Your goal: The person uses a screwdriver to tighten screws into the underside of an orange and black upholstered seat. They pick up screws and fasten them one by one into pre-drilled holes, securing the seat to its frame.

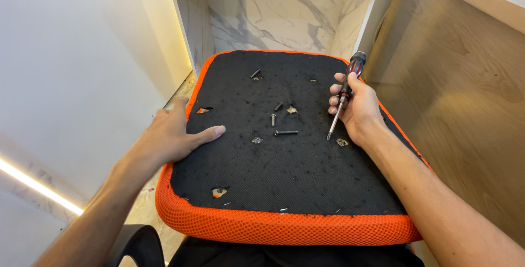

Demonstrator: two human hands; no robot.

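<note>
Seat cushion [284, 163]: underside black fabric, speckled with pale dust flecks; rim bright orange mesh. Small tears in the black cloth show orange beneath (one near the left edge, one near the front).

Screwdriver [345, 89]: handle black with red accents, shaft silver.

Loose bolts [285, 132]: dark metal, one silver-grey.

Alcove back panel [284, 18]: white marble pattern with grey veins.

Side panel [465, 108]: light wood grain, tan.

Wall [76, 65]: plain white, warm light strip along its base.

Floor [143, 209]: pale, mottled.
</note>
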